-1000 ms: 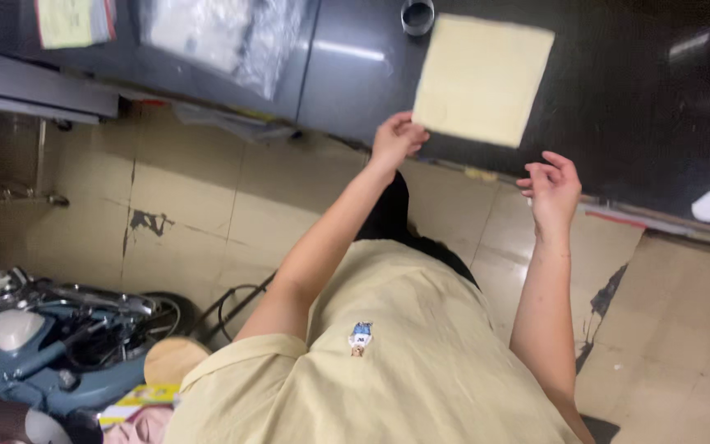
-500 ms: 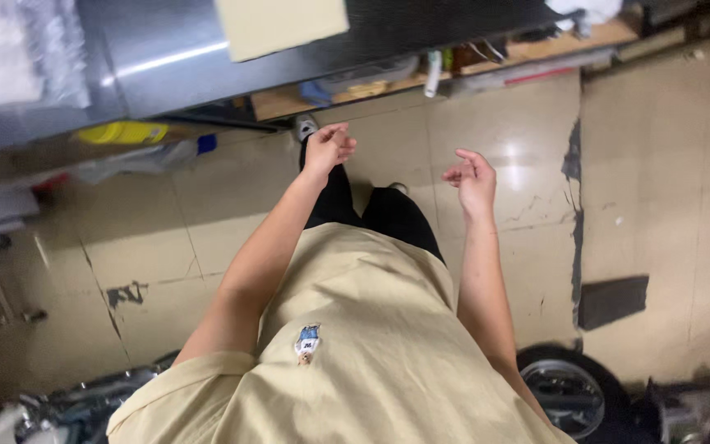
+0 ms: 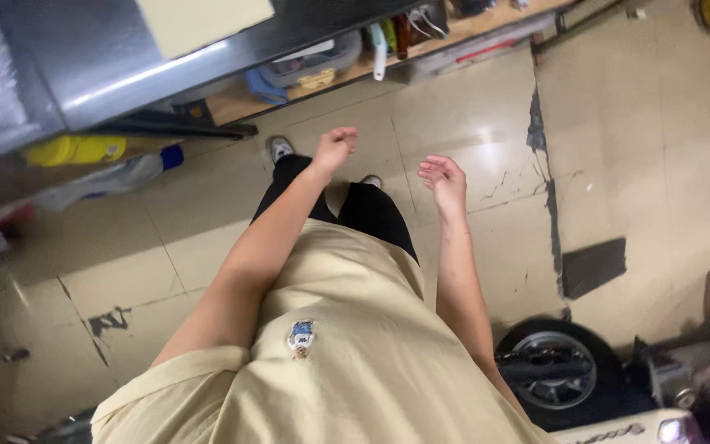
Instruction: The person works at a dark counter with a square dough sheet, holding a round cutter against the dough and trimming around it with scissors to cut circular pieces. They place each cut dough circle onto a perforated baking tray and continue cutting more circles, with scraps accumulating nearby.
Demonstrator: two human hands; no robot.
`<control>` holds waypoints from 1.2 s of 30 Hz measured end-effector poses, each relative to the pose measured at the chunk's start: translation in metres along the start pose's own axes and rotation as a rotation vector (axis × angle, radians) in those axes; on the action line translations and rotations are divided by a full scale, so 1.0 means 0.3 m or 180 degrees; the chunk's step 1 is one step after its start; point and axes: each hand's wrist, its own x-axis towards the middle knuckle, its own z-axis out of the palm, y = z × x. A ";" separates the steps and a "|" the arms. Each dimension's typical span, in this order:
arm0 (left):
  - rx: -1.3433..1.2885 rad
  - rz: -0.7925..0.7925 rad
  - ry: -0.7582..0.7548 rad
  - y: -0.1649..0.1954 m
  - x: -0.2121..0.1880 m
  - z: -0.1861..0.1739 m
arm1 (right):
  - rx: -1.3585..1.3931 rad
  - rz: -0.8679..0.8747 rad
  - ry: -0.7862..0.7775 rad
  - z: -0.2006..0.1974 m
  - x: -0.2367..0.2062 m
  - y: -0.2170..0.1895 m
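Now I see my two hands empty above the tiled floor (image 3: 486, 90): left hand (image 3: 334, 148) loosely curled, right hand (image 3: 444, 179) with fingers half open, one wheel (image 3: 554, 372) nearby

Pale yellow short-sleeved shirt (image 3: 355, 362) with small chest emblem (image 3: 301, 338), black trousers (image 3: 371, 210), grey-white shoes (image 3: 280, 148).

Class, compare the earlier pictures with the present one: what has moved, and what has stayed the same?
The left hand has drawn back from the pale square sheet on the dark worktop and now hangs over the tiled floor; the right hand has drawn back too. The view has swung down and away from the worktop. Both hands stay empty, and the sheet still lies on the worktop.
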 end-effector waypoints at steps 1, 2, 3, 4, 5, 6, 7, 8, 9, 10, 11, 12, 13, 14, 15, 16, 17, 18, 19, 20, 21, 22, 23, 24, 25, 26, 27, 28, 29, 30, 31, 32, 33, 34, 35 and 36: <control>-0.0005 -0.0059 0.0066 -0.011 -0.020 -0.039 | -0.0041 -0.0051 -0.0125 0.041 -0.017 -0.001; -0.0015 -0.0126 0.0123 -0.027 -0.041 -0.090 | -0.0081 -0.0095 -0.0263 0.096 -0.036 0.005; -0.0039 -0.0181 0.0184 -0.041 -0.062 -0.147 | -0.0218 -0.0078 -0.0350 0.156 -0.060 0.010; -0.0062 -0.0227 0.0248 -0.047 -0.084 -0.223 | -0.0353 -0.0074 -0.0439 0.228 -0.082 0.011; -0.0206 -0.0229 0.0254 -0.054 -0.112 -0.310 | -0.0499 -0.0069 -0.0526 0.310 -0.107 0.014; -0.0356 -0.0235 0.0266 -0.067 -0.144 -0.405 | -0.0553 -0.0090 -0.0652 0.400 -0.132 0.020; -0.0518 -0.0236 0.0279 -0.078 -0.175 -0.502 | -0.0619 -0.0111 -0.0782 0.493 -0.149 0.022; -0.0694 -0.0248 0.0365 -0.087 -0.211 -0.606 | -0.0688 -0.0139 -0.0909 0.598 -0.172 0.027; -0.0873 -0.0250 0.0444 -0.098 -0.244 -0.717 | -0.0812 -0.0166 -0.1038 0.713 -0.194 0.039; -0.1053 -0.0253 0.0518 -0.112 -0.284 -0.831 | -0.0937 -0.0190 -0.1162 0.832 -0.222 0.053; -0.1245 -0.0205 0.0595 -0.129 -0.326 -0.949 | -0.1058 -0.0205 -0.1288 0.955 -0.249 0.069; -0.1438 -0.0150 0.0663 -0.148 -0.371 -1.069 | -0.1164 -0.0215 -0.1440 1.082 -0.279 0.086; -0.1625 -0.0105 0.0736 -0.173 -0.425 -1.193 | -0.1264 -0.0211 -0.1593 1.215 -0.319 0.110; -0.1768 -0.0126 0.0841 -0.205 -0.478 -1.326 | -0.1356 -0.0193 -0.1739 1.357 -0.362 0.144; -0.1915 -0.0134 0.0936 -0.233 -0.528 -1.457 | -0.1470 -0.0168 -0.1876 1.501 -0.409 0.175; -0.2061 -0.0130 0.1021 -0.261 -0.577 -1.586 | -0.1585 -0.0155 -0.2005 1.647 -0.458 0.207; -0.2214 -0.0091 0.1090 -0.298 -0.628 -1.721 | -0.1691 -0.0143 -0.2133 1.797 -0.511 0.251; -0.2355 -0.0065 0.1160 -0.342 -0.693 -1.866 | -0.1736 -0.0109 -0.2286 1.953 -0.577 0.301; -0.2492 -0.0044 0.1227 -0.392 -0.754 -2.008 | -0.1778 -0.0068 -0.2435 2.106 -0.636 0.354; -0.2580 -0.0012 0.1313 -0.444 -0.818 -2.155 | -0.1812 -0.0033 -0.2579 2.265 -0.699 0.405; -0.2649 0.0016 0.1403 -0.500 -0.883 -2.306 | -0.1753 0.0135 -0.2699 2.432 -0.760 0.462; -0.2705 0.0048 0.1486 -0.565 -0.948 -2.457 | -0.1685 0.0299 -0.2809 2.603 -0.821 0.525; -0.2774 0.0132 0.1571 -0.623 -1.016 -2.611 | -0.1612 0.0464 -0.2910 2.778 -0.877 0.587; -0.2835 0.0202 0.1653 -0.696 -1.097 -2.765 | -0.1492 0.0524 -0.2971 2.956 -0.947 0.648; -0.2903 0.0262 0.1727 -0.770 -1.158 -2.906 | -0.1381 0.0595 -0.3022 3.130 -0.991 0.715; -0.2931 0.0246 0.1793 -0.842 -1.222 -3.045 | -0.1254 0.0672 -0.3073 3.304 -1.033 0.780; -0.2954 0.0253 0.1841 -0.905 -1.279 -3.185 | -0.1043 0.0845 -0.3090 3.479 -1.071 0.838; -0.3028 0.0226 0.1964 -0.965 -1.329 -3.313 | -0.0845 0.1024 -0.3087 3.642 -1.098 0.897; -0.3120 0.0186 0.2090 -1.023 -1.371 -3.431 | -0.0665 0.1215 -0.3078 3.801 -1.108 0.950; -0.3297 0.0267 0.2219 -1.071 -1.404 -3.536 | -0.0520 0.1367 -0.3019 3.959 -1.102 0.996; -0.3476 0.0343 0.2337 -1.108 -1.420 -3.627 | -0.0378 0.1515 -0.2943 4.112 -1.078 1.035; -0.3656 0.0329 0.2481 -1.141 -1.425 -3.704 | -0.0240 0.1649 -0.2860 4.255 -1.041 1.068; -0.3822 0.0328 0.2635 -1.160 -1.413 -3.769 | -0.0076 0.1736 -0.2732 4.391 -0.987 1.090; -0.3954 0.0295 0.2727 -1.175 -1.389 -3.817 | 0.0093 0.1809 -0.2606 4.515 -0.920 1.107; -0.4093 0.0249 0.2816 -1.192 -1.362 -3.843 | 0.0254 0.1886 -0.2470 4.623 -0.845 1.123; -0.4166 0.0189 0.2889 -1.202 -1.326 -3.878 | 0.0383 0.1860 -0.2407 4.743 -0.768 1.131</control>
